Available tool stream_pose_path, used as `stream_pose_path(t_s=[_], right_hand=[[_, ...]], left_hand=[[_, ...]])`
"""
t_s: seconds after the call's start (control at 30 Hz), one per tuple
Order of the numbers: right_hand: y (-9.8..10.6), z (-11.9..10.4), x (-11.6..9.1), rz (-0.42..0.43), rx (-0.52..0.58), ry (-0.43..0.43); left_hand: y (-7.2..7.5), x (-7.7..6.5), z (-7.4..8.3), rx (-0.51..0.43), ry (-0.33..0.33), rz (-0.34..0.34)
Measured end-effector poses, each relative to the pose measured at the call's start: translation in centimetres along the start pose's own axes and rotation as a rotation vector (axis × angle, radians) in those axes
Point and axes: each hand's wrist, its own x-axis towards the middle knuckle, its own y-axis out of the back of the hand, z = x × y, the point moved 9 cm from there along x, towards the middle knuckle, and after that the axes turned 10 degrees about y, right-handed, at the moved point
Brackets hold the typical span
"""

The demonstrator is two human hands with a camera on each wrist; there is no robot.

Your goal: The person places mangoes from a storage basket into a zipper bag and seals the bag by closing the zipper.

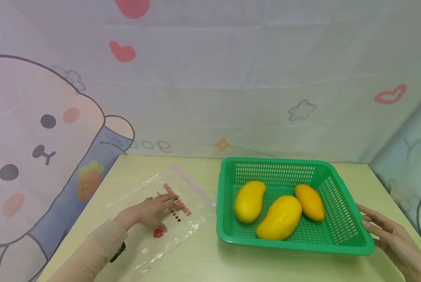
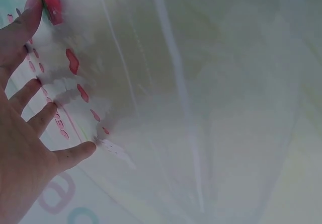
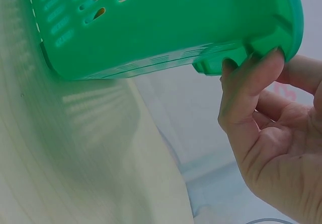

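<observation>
From the head, we see a clear bag [image 1: 182, 225] on the table [image 1: 203, 258] under a loosely spread left hand [image 1: 152, 210], beside a green basket [image 1: 291, 245] of mangoes [image 1: 281, 219]. In the left wrist view, we judge the bag limp, slippery, best pinched by its edge. In the right, the right hand [image 3: 274, 118] grips the basket's rim, likely stiff enough for lifting.

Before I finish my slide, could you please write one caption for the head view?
Left hand on a clear printed bag, right hand at the side of a green basket with three mangoes.
</observation>
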Motion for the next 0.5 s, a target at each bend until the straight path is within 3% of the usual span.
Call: stream_pose_path(t_s=[0.5], right_hand=[[-0.19, -0.34, 0.02, -0.018, 0.043, 0.035]], left_hand=[[0.11, 0.01, 0.29, 0.009, -0.017, -0.053]])
